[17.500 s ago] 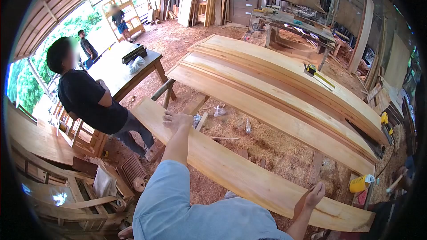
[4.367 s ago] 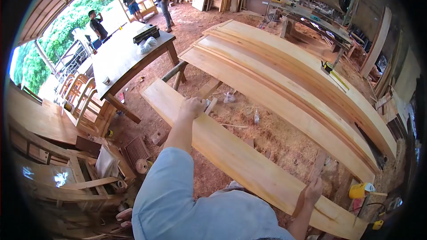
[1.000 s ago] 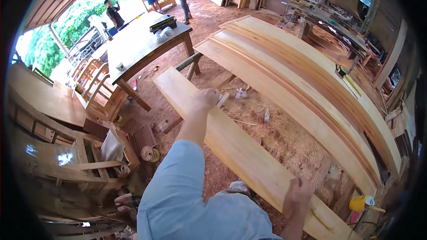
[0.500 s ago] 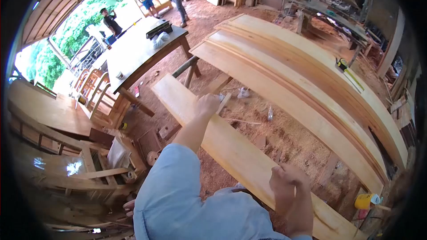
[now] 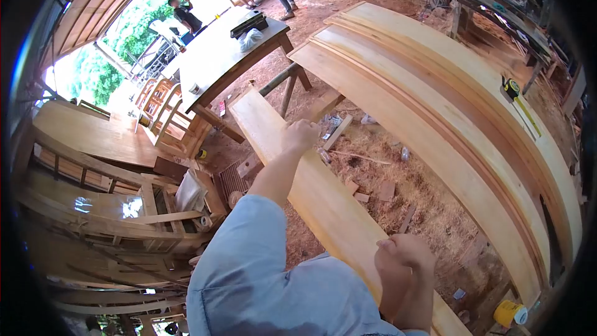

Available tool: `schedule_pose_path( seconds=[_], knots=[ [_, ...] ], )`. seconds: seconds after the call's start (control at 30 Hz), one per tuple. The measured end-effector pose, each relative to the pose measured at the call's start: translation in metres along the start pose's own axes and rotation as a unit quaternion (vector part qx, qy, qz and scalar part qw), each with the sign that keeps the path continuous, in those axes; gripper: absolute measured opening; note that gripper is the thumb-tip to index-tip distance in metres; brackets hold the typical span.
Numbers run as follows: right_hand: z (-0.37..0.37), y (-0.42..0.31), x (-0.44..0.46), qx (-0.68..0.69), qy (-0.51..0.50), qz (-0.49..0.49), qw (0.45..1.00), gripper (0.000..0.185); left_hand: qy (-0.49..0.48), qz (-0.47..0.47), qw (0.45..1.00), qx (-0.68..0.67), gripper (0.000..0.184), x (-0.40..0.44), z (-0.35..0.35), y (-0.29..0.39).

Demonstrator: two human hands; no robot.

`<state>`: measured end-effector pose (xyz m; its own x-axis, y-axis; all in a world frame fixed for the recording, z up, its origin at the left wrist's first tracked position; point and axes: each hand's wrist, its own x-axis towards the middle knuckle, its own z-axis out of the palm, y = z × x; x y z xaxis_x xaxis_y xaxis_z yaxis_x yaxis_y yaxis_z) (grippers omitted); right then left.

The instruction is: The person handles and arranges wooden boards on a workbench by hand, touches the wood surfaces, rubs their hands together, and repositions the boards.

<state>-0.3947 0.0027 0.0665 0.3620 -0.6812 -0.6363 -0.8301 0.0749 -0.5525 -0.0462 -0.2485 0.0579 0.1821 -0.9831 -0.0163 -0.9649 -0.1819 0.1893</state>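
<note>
The plank [image 5: 339,211] lay on the wearer's side of the board stack [image 5: 435,106], apart from it; the left hand [image 5: 300,134] clasped its stack-side edge; the right hand [image 5: 407,254] was curled there too, grip unclear; it looked stiff, probably heavy, best held near both ends.

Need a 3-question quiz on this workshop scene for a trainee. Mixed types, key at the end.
1. Which measuring tool lies on the long pale wooden boards at right?
2. True or false: the left hand is nearer than the right hand to the far end of the single flat wooden plank.
3. The yellow cylindrical container appears: (a) upper left, (b) between the hands, (c) lower right.

Key: 1. a yellow-and-black tape measure; 2. true; 3. c.
</note>
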Motion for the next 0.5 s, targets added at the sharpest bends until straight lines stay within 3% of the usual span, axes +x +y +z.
schedule_pose_path(
  seconds=[0.23, 0.37, 0.43, 0.5],
  knots=[
    [-0.012, -0.009, -0.007, 0.027, -0.013, 0.004, 1.000, 0.053, 0.039, -0.044, 0.997, -0.041, 0.047, 0.000, 0.005, 0.000],
    [0.001, 0.007, 0.007, 0.036, -0.002, -0.019, 0.999, 0.055, 0.052, 0.002, 0.999, -0.008, 0.049, -0.019, 0.017, 0.001],
    [-0.002, 0.003, 0.001, 0.054, 0.006, -0.003, 0.998, 0.055, -0.057, 0.072, 0.994, -0.051, 0.055, -0.037, 0.000, 0.017],
    [-0.010, -0.007, -0.011, 0.072, 0.006, 0.009, 0.997, 0.056, -0.062, 0.072, 0.994, -0.047, 0.058, -0.036, -0.006, 0.024]
  ],
)
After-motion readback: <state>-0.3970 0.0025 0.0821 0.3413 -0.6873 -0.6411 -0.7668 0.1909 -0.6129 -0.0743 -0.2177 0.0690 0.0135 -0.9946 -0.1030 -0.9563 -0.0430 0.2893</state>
